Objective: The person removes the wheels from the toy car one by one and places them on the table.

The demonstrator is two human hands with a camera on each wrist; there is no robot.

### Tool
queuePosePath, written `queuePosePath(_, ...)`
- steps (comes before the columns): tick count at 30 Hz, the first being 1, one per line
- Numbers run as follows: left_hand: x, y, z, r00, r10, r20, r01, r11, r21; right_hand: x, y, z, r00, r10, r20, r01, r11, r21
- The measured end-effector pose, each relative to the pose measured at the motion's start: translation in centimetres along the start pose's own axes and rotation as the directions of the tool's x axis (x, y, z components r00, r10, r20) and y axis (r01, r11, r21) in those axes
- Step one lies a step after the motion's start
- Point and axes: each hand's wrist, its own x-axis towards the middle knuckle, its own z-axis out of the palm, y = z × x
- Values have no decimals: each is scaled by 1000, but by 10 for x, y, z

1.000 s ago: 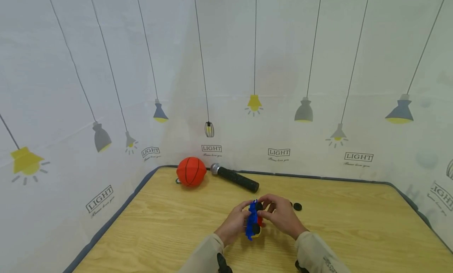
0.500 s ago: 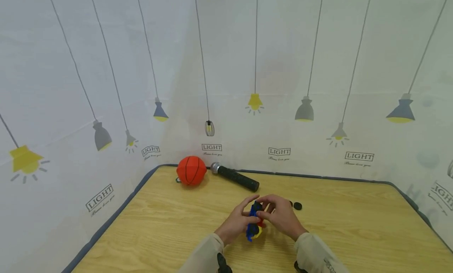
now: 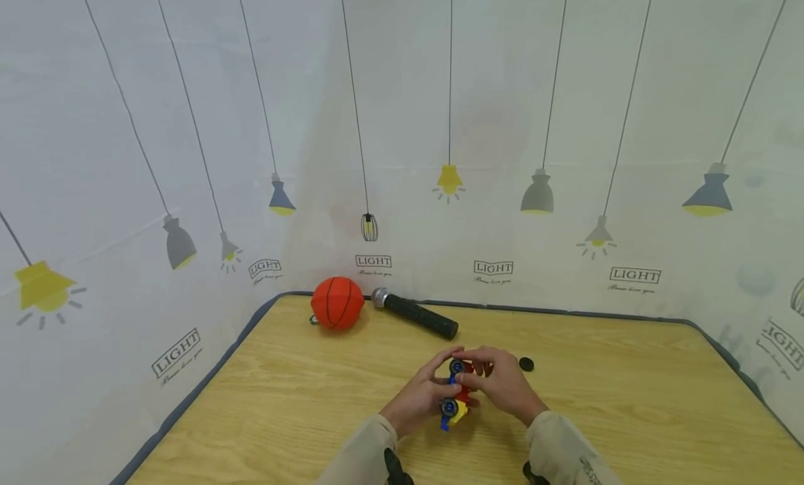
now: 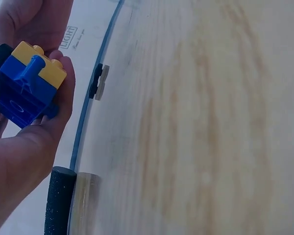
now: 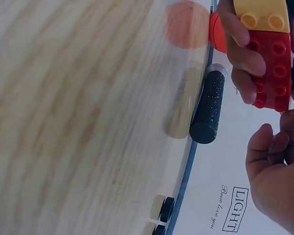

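Note:
A toy car of building blocks is held over the table between both hands. Its blue chassis carries yellow and red studded bricks, with black wheels on its side. My left hand grips the car from the left, thumb across its side and fingers around it. From the right, my right hand pinches the far end near the upper wheel. Part of the red brick is hidden behind the right fingers in the head view. A loose black wheel lies just beyond the right hand.
Toward the back left of the wooden table sits a red ball with black lines. Beside it lies a black microphone with a silver head. Two loose black wheels appear in the right wrist view. A printed cloth wall encloses the table.
The car has turned in the hands, so its wheel faces and the red and yellow bricks show more. My left thumb has shifted across its side; the right hand keeps its pinch.

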Motion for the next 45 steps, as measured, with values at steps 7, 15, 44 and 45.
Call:
queuePosePath(7, 0, -1, 1, 1000, 6, -26, -6, 1000, -2, 1, -6, 0, 999, -17, 41, 16, 999, 40)
queuePosePath(15, -1, -4, 1, 998, -12, -68, 14, 1000, 27, 0, -9, 3, 998, -7, 69, 3, 999, 53)
queuePosePath(44, -1, -6, 5, 993, -2, -115, 13, 995, 95, 2, -15, 4, 983, -90, 163, 113, 984, -137)
queuePosePath(45, 0, -6, 5, 993, -2, -117, 15, 994, 104, 2, -15, 3, 981, -95, 172, 121, 981, -149)
